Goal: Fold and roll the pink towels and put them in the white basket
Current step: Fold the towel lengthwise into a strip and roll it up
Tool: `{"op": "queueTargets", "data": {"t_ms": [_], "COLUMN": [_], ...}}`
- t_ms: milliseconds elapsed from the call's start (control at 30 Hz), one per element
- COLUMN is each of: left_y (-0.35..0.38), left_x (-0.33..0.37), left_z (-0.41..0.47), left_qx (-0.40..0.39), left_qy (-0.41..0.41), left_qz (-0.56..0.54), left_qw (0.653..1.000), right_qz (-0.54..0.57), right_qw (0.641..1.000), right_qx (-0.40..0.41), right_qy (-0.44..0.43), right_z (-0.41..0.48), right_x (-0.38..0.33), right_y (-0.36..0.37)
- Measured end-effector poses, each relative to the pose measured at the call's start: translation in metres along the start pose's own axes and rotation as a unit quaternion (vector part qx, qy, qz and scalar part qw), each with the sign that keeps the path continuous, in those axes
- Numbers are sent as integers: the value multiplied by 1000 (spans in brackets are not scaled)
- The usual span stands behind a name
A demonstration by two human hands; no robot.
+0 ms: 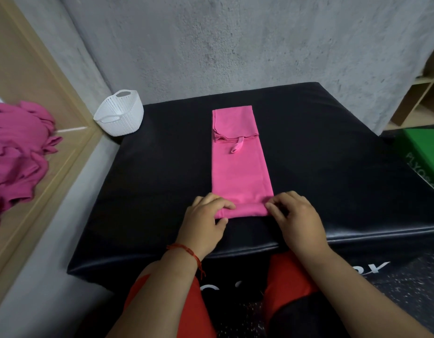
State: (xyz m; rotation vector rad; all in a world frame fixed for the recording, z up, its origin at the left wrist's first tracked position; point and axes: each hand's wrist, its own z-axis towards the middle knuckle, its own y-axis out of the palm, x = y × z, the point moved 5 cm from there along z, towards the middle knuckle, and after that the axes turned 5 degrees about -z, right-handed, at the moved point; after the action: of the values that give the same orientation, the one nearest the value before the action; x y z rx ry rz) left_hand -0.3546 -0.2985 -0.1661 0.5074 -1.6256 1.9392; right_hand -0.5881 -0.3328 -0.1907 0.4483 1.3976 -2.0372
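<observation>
A pink towel lies folded into a long narrow strip on the black padded box, running away from me. Its far end is doubled over, with a small hanging loop on top. The near end is turned over into a first short roll. My left hand grips the left end of that roll, fingers curled over it and thumb under. My right hand pinches the right end with curled fingers. The white basket stands at the box's far left corner, tilted, and looks empty.
A heap of crumpled pink towels lies on a wooden shelf at the left. A green box sits at the right edge. A grey concrete wall runs behind the black box. My red-clad knees are below its front edge.
</observation>
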Motion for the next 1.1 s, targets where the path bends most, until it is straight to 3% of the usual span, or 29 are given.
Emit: {"op": "queueTargets", "data": {"t_ms": [267, 400, 767, 1000, 1100], "left_y": [2, 4, -1, 3, 2], "left_x": [-10, -21, -17, -21, -22], "left_z": [3, 3, 0, 4, 8], "left_qx": [16, 16, -42, -8, 47], "left_qy": [-61, -150, -142, -147, -117], "left_qz": [6, -49, -142, -164, -107], "left_qw": [998, 987, 979, 975, 986], "right_qz": [-34, -52, -21, -7, -13], "right_qw": [999, 996, 996, 999, 999], "right_qx": [-1, -41, -62, -41, -39], "right_qy": [-32, -54, -57, -22, 2], "right_z": [1, 0, -6, -3, 1], "right_x": [-2, 2, 3, 5, 6], "right_y": [1, 7, 0, 2, 5]}}
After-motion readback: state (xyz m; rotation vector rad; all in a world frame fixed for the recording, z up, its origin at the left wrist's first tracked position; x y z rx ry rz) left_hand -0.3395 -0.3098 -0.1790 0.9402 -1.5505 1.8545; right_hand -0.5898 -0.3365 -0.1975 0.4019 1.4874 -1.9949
